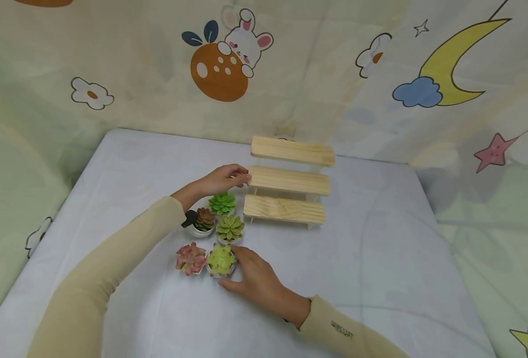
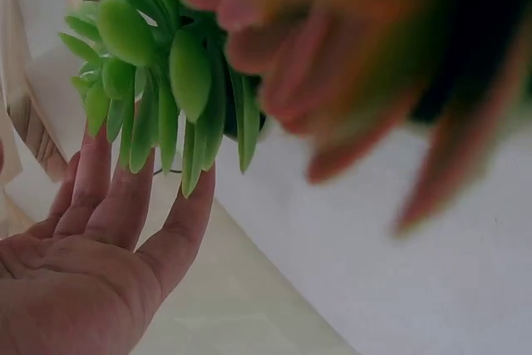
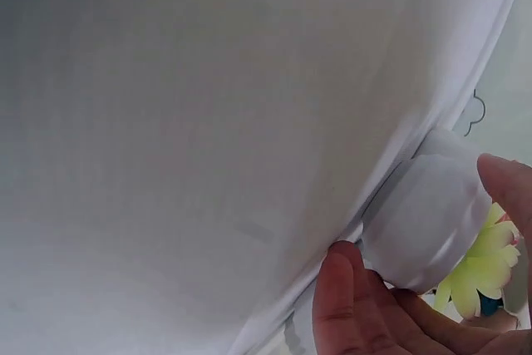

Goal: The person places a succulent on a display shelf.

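My right hand (image 1: 259, 278) has thumb and fingers around the white pot (image 3: 428, 222) of a yellow-green succulent (image 1: 221, 260), which stands on the table. In the right wrist view the fingertips touch the pot's side. My left hand (image 1: 221, 180) reaches over the plants, its fingertips right at the left end of the middle shelf of a three-step wooden stand (image 1: 288, 180). Its fingers look nearly straight in the left wrist view, partly hidden behind a bright green succulent (image 2: 141, 64). A brownish-red succulent (image 1: 204, 219) sits under the left wrist.
A pink succulent (image 1: 191, 258) stands left of the yellow-green one, and another green succulent (image 1: 230, 228) just behind it. All stand on a white-covered table (image 1: 380, 248). A printed cloth (image 1: 147, 64) hangs behind and at the sides.
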A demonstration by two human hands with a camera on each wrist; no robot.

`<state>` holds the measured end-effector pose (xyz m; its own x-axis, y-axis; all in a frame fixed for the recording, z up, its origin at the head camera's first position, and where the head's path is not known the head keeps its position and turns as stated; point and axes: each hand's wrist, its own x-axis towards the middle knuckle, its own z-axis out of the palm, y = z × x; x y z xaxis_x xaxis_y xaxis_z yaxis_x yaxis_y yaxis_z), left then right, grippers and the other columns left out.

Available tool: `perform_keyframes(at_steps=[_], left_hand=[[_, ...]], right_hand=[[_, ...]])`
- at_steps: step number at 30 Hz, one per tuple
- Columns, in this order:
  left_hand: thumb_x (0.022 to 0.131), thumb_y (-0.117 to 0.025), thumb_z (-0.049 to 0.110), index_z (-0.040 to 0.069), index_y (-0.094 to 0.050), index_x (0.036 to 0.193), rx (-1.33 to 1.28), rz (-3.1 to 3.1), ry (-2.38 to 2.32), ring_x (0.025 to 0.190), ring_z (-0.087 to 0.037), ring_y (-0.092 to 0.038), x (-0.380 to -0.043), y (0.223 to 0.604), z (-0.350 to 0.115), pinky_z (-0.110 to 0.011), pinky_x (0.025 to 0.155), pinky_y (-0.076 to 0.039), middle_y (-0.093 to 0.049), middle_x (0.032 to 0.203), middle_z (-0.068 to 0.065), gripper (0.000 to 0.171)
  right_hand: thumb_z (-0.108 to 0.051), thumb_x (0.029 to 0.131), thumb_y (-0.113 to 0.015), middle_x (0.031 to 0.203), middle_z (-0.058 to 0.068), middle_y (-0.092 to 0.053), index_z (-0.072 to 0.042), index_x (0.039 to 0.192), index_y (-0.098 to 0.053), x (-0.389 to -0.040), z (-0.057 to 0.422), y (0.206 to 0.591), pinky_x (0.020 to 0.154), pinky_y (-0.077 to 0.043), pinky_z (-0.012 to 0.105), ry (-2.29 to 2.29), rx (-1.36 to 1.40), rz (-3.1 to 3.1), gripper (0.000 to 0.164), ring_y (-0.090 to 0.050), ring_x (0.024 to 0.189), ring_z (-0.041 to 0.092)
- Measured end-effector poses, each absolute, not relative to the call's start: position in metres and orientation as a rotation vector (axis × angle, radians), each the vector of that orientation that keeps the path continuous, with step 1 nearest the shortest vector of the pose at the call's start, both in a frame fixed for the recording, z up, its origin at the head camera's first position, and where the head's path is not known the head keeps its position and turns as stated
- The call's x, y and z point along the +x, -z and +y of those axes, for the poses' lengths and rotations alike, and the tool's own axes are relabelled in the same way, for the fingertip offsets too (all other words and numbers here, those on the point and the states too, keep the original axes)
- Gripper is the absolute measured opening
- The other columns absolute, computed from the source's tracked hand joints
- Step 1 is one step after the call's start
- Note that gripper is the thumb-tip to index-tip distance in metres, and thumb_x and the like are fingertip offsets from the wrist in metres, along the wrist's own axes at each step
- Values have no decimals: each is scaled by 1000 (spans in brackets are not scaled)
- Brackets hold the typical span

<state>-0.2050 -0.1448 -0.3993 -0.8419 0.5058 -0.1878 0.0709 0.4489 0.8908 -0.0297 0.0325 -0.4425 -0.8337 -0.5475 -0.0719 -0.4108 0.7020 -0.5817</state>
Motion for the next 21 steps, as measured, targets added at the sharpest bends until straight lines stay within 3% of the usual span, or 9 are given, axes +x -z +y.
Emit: perform_keyframes(at_steps=[15,21], left_hand=[[105,-46,25,-7,-43,139,487,2341,-1340,113,-35,-59,-203,398,-139,-50,98,-45,-60,123,-24,47],[105,-47,24,-8,-42,139,490,2330,-1347,113,-36,-59,-204,398,-140,-51,99,-44,-59,123,-25,47]], right_hand=[[-50,75,-80,111,8,-70,-2,120,-63,-36,27,445,79,-49,35,600,-955,2909,68,-66,97,19],[-49,73,-80,110,9,-69,0,120,-63,-36,31,444,82,-50,35,552,-977,2890,70,-65,97,20]])
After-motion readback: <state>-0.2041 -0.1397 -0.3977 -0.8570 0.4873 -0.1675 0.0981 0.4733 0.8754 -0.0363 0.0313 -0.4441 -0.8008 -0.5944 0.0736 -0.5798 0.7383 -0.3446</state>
